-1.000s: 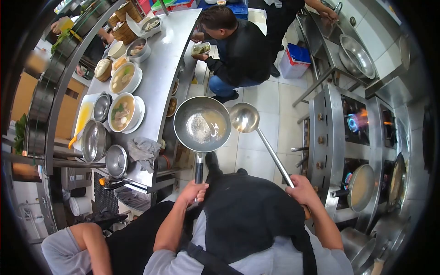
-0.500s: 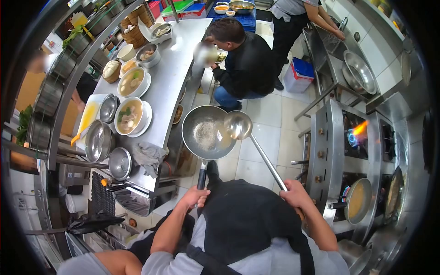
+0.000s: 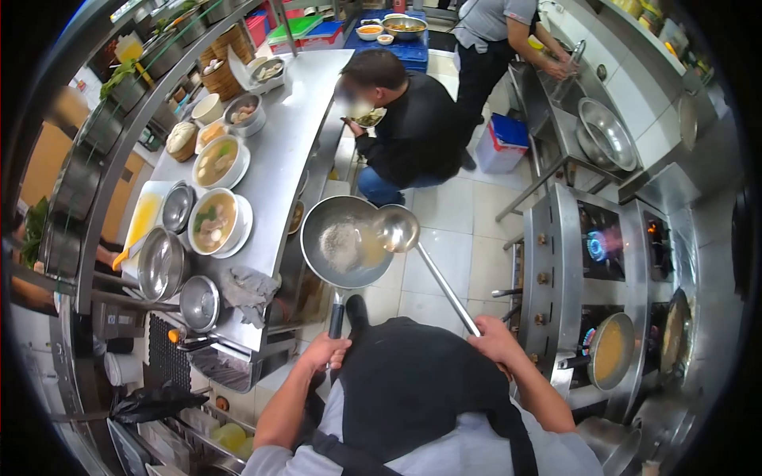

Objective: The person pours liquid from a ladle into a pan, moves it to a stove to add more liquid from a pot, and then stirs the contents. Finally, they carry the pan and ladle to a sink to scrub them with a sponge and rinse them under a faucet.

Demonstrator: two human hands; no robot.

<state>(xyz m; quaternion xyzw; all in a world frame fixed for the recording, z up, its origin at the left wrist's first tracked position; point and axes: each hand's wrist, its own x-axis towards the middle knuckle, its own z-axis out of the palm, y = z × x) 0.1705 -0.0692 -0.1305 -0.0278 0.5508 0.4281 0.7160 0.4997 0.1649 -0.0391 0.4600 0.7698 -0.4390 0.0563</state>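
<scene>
My left hand is closed round the black handle of a grey frying pan, held level in front of me over the floor. Inside the pan lie a pale granular heap and some yellowish liquid. The long handle of a steel ladle is in my right hand, its fingers wrapped round it. At the pan's right side, the ladle's round bowl rests in or just above the pan; whether it touches is unclear.
Left, a steel counter carries soup bowls, metal bowls and a grey cloth. Ahead, a person in black crouches; another stands by the sink. On the right, a stove has a lit burner and a second pan.
The view has shifted, and the pan and ladle sit slightly lower and further left in it. Both hands keep their grip. The burner's orange flame is now mostly blue.
</scene>
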